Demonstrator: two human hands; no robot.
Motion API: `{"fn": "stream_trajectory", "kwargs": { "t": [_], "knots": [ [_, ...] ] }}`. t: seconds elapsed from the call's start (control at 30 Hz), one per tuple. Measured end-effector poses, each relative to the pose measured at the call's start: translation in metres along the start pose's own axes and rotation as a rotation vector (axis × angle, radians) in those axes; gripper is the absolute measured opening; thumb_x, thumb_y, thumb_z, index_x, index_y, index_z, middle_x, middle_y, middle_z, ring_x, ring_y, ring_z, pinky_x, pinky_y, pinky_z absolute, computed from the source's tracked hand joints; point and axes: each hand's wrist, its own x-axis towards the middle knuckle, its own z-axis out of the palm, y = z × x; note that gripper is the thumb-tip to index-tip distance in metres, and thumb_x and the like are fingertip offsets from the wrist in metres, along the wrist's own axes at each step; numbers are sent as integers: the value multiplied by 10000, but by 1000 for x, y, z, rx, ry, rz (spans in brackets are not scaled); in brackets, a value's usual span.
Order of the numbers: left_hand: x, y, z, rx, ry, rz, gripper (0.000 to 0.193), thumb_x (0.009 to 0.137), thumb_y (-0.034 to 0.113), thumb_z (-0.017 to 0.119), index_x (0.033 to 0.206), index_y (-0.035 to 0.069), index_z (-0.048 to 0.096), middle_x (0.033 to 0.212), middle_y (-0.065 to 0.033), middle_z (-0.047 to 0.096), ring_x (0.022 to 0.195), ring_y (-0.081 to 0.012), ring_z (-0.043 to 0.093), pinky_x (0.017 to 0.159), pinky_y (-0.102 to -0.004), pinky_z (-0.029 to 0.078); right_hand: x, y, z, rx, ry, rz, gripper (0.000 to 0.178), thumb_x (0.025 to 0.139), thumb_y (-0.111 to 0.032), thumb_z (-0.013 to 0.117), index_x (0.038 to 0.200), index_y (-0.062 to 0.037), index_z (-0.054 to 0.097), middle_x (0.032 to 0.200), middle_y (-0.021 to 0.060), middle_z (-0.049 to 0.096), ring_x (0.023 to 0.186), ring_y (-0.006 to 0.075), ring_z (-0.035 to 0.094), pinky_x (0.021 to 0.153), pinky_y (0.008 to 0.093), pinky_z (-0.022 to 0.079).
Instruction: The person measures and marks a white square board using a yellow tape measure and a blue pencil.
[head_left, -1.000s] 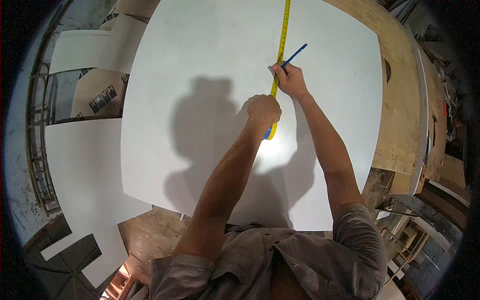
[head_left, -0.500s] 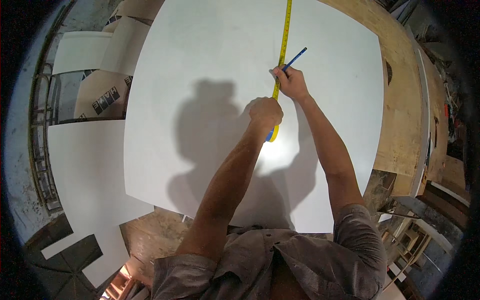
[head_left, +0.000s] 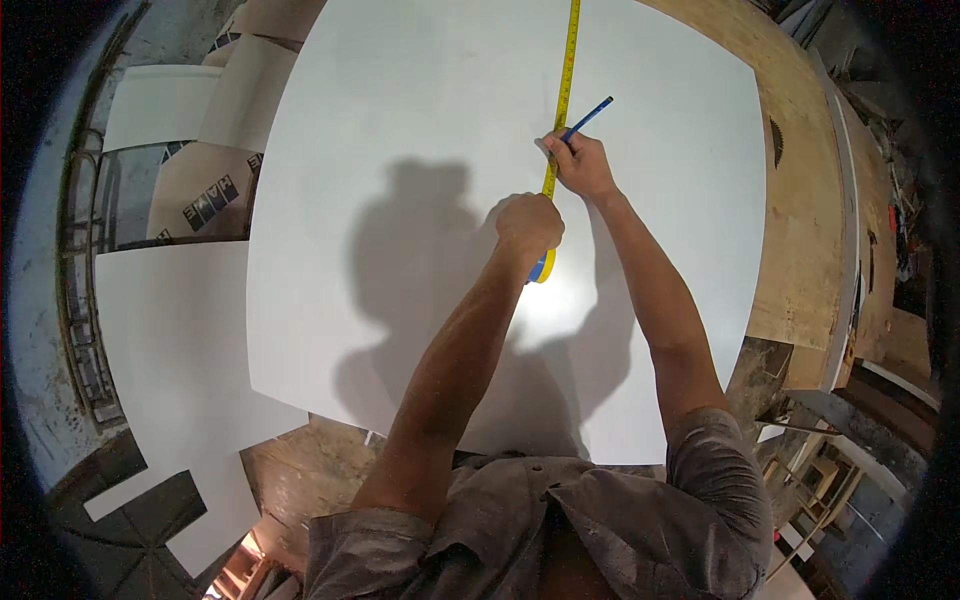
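A large white board (head_left: 680, 260) lies flat before me. Across it a yellow tape measure (head_left: 569, 60) is pulled out toward the far edge. My left hand (head_left: 530, 222) is closed around its blue and yellow case, part of which shows below the fingers. Just beyond, my right hand (head_left: 580, 163) grips a blue pencil (head_left: 588, 118) beside the blade. The pencil slants up to the right, and its lower end is hidden by the fingers. That hand rests on the board at the blade's right edge.
At the left lie a second white sheet (head_left: 180, 340) and brown cardboard (head_left: 205, 190) near a metal rack (head_left: 75, 270). A plywood surface (head_left: 805, 220) runs under and past the board's right side. Wooden pieces (head_left: 820, 480) stand at the lower right.
Both hands stay almost in place, still holding the tape measure and the pencil. The hands and tape have shifted very slightly to the left.
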Motion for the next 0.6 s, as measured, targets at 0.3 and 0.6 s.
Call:
{"fn": "stream_trajectory", "kwargs": {
  "t": [0.3, 0.6],
  "knots": [
    [-2, 3, -7, -15, -27, -16, 302, 844, 236, 617, 1007, 24, 756, 984, -201, 754, 957, -373, 737, 857, -479, 579, 4, 16, 0, 203, 213, -17, 287, 1033, -234, 587, 1026, 21, 718, 775, 91, 693, 707, 152, 660, 665, 318, 541],
    [-4, -3, 2, -102, 36, -96, 316, 889, 266, 584, 1019, 61, 785, 1020, -137, 770, 972, -314, 738, 838, -426, 573, -94, 28, -15, 55, 517, -1, 371, 1061, -321, 558, 929, 12, 653, 672, 61, 610, 628, 130, 564, 597, 327, 471]
  ]
}}
